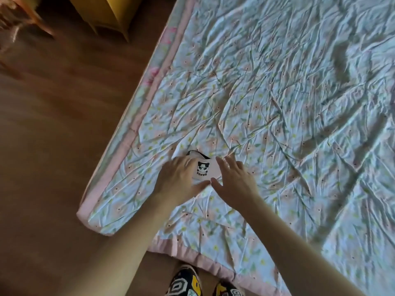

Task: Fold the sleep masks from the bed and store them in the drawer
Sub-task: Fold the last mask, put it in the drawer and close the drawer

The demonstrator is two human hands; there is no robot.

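Observation:
A pink sleep mask (pixel 204 170) with a panda print and a black strap lies on the flowered bedspread (pixel 277 103) near the bed's left edge. My left hand (pixel 181 178) lies flat on the mask's left part, fingers fairly straight. My right hand (pixel 233 180) is at the mask's right side with spread, straight fingers, its thumb touching the mask's near edge. Both thumbs meet at the front of the mask. No drawer is in view.
The crumpled bedspread with a pink border (pixel 136 127) hangs over the bed's corner. A wooden floor (pixel 53 146) runs to the left. A yellow piece of furniture (pixel 111 13) stands at the top. My patterned slippers (pixel 186 283) are at the bottom.

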